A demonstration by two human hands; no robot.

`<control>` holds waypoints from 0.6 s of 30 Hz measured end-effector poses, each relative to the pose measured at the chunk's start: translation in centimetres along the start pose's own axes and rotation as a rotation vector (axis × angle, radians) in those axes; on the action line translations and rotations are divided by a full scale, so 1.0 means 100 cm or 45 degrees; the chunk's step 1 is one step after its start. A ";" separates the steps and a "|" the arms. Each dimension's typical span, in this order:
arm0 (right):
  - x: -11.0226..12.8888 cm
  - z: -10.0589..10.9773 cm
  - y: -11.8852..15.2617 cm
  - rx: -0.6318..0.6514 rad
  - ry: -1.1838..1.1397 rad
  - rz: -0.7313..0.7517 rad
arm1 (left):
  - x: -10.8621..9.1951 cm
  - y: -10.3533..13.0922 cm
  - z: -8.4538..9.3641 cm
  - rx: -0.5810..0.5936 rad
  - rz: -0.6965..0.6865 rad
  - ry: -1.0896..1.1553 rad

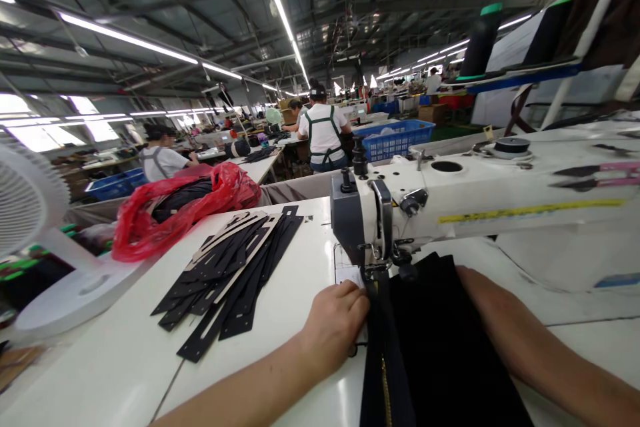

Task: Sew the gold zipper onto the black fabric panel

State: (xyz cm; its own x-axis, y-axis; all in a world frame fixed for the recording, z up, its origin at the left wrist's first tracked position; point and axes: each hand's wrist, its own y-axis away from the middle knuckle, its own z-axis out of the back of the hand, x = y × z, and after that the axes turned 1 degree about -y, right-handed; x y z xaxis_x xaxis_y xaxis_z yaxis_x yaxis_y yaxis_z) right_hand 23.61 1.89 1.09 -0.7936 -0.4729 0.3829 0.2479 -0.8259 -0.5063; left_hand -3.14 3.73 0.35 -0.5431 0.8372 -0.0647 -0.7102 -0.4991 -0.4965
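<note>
Zipper strip (pixel 390 353) runs up to the sewing machine's (pixel 435 207) needle end!

And here's the left hand (pixel 336 327), fingers curled in at the strip's left edge, just beside the presser foot; a firm pinch or mere contact, I cannot tell. Over on the far side, the right hand (pixel 475 283) meets the edge of the black fabric (pixel 445 347), its fingertips hidden, so its grip I cannot tell. That fabric lies right alongside the strip, gold teeth showing below! Left across the bench (pixel 300 253), a fanned pile of dark strips (pixel 235 273), then a red plastic bag (pixel 135 220) beside a white fan (pixel 63 253). Beyond, 1 person (pixel 323 133) in green straps faces away.
</note>
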 end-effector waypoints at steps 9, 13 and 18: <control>-0.004 -0.001 -0.035 0.307 -1.105 -0.963 | -0.017 -0.010 0.002 0.283 0.047 -0.327; -0.014 -0.005 -0.042 0.420 -1.033 -0.771 | -0.022 -0.010 -0.001 0.285 0.031 -0.414; -0.007 -0.004 -0.042 0.444 -0.730 -0.456 | -0.020 -0.005 -0.004 0.248 -0.017 -0.465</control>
State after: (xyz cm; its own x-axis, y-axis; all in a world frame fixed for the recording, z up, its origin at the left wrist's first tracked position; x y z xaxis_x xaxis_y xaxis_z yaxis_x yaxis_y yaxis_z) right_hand 22.93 5.85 2.69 -0.4690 -0.1641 0.8678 0.2662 -0.9632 -0.0382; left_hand -1.51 2.36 0.44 -0.6313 0.7272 0.2694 -0.7709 -0.5508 -0.3199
